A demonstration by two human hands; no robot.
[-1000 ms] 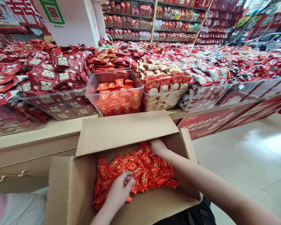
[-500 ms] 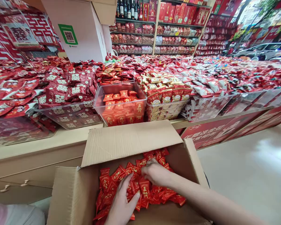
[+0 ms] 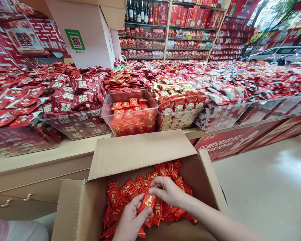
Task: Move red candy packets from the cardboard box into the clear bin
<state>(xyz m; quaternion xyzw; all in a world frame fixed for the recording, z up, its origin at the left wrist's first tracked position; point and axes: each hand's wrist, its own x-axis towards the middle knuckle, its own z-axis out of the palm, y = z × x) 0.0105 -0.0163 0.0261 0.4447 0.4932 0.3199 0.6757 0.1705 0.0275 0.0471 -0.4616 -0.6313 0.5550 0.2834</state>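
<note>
A small red candy packet (image 3: 148,200) with gold characters is held between my two hands over an open cardboard box (image 3: 142,152). My left hand (image 3: 132,214) is closed on its lower left side, thumb in front. At the packet's top end, my right hand (image 3: 167,191) pinches with thumb and fingertips. Beneath both hands lies a loose pile of similar red packets (image 3: 114,194) inside the box. My palms and fingers hide part of the pile.
Behind the box, a clear bin (image 3: 130,113) partly filled with red packets stands on the counter (image 3: 77,147). A bin of durian packets (image 3: 177,118) is to its right. Dark red packets (image 3: 76,90) fill another bin on the left. Drawer handles (image 3: 5,203) show at lower left.
My right hand has come up from the pile toward my left hand. My left hand, open and empty before, is now closed on a packet that both hands hold.
</note>
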